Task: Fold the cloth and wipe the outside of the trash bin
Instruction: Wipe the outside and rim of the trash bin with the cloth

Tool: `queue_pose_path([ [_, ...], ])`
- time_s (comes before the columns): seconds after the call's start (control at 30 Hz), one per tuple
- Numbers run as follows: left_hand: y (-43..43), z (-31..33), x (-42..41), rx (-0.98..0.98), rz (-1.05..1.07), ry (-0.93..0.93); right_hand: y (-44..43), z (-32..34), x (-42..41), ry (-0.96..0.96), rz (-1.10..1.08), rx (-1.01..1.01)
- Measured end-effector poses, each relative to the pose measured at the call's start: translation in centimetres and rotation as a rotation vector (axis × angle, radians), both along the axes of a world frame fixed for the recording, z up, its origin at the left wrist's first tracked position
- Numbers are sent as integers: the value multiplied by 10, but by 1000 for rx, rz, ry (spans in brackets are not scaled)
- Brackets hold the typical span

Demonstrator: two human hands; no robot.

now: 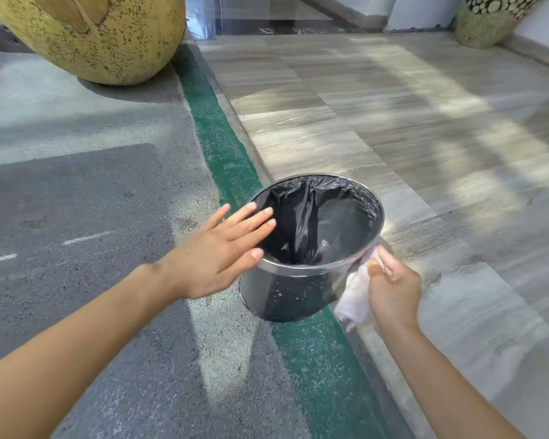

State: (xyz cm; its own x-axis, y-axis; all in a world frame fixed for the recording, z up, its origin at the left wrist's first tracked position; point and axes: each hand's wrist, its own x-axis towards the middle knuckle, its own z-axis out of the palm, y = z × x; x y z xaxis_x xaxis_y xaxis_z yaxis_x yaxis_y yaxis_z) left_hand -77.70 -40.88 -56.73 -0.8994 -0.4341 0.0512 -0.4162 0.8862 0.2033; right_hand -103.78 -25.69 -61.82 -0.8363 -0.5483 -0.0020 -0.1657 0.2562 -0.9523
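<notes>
A round metal trash bin point(286, 296) lined with a black bag stands on a green painted strip on the ground. My right hand point(393, 289) grips a bunched white cloth point(355, 296) and presses it against the bin's right outer wall, just below the rim. My left hand point(222, 251) hovers flat over the bin's left rim, fingers spread, holding nothing; whether it touches the rim I cannot tell.
A large yellow speckled pot point(102, 39) stands at the far left on grey asphalt. A second patterned planter point(488, 20) sits at the far right near a wall. Pale stone tiles point(393, 122) spread to the right of the green strip point(216, 137).
</notes>
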Motion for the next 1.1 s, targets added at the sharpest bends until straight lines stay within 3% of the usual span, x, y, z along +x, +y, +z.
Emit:
queue_pose_path([
  [0.13,6,5,-13,-108,-83,-80,3,-11,-15,-55,88,4],
  [0.43,5,14,-11,-86,-128,-47,-35,-27,-70,-364,125,106],
  [0.63,-1,19,-1,-62,-122,-63,-46,-50,-77,-433,202,140],
  [0.83,-11,25,76,-63,-14,-70,-95,-56,-7,-375,406,152],
  [1.1,12,22,209,-116,351,5,-175,-59,141,-279,666,131],
])
